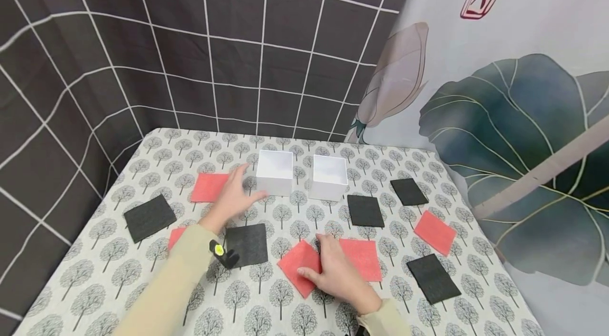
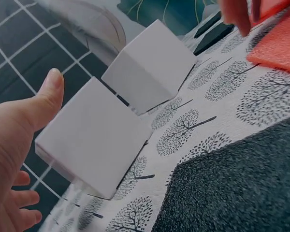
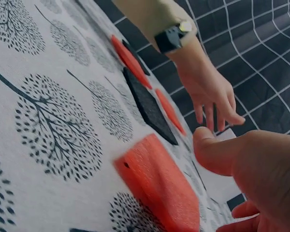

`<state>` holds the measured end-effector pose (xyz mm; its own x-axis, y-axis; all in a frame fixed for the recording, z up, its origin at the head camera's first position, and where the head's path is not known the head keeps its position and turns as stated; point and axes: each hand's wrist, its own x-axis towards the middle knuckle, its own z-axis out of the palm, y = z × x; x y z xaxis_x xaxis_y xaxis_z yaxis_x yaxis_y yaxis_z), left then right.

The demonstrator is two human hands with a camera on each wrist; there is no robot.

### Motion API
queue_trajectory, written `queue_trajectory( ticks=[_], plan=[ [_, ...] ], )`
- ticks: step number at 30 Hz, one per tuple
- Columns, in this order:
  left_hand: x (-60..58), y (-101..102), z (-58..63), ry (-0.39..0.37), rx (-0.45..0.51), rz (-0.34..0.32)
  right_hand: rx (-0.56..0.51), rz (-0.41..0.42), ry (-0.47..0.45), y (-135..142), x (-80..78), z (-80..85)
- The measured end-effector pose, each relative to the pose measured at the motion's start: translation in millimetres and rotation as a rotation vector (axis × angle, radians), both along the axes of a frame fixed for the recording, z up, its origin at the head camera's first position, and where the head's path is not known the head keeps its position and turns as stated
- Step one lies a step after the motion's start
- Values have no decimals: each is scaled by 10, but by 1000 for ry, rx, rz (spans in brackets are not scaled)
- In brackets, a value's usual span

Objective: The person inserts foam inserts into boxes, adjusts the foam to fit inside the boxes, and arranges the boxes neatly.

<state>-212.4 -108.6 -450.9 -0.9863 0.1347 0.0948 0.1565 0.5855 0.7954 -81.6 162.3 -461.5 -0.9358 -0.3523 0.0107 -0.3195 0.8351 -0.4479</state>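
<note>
My left hand [image 1: 232, 197] is beside the left white open-topped box [image 1: 274, 186], fingers and thumb spread, with a gap to it in the left wrist view. A second white box [image 1: 328, 191] stands just to its right. Over a red cloth square [image 1: 297, 266] hovers my right hand [image 1: 337, 271], thumb apart from the fingers; in the right wrist view nothing shows in its grasp, and part of that red square [image 3: 159, 181] looks raised. Another red square [image 1: 365, 259] lies partly behind this hand. Near my left wrist is a black square [image 1: 249, 245].
More squares lie around: a red one [image 1: 208, 187] and a black one [image 1: 149, 218] at left, black ones [image 1: 365, 211] and a red one [image 1: 435, 232] at right. The tree-print tablecloth [image 1: 266, 294] meets a dark grid curtain [image 1: 238, 61] behind.
</note>
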Motion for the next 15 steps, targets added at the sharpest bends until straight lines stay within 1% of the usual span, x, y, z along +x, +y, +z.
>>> queue_trajectory(
  ticks=[5, 8, 11, 15],
  plan=[
    [-92, 10, -86, -80, 156, -6, 4, -11, -9, -51, 32, -46],
    [-128, 11, -138, -97, 238, -9, 7, -15, -4, -79, 41, -63],
    [-157, 18, -189, -110, 273, -9, 32, -13, 0, -101, 60, -78],
    [-194, 39, -245, -127, 332, -28, 73, -10, -22, -130, 92, -88]
  ],
)
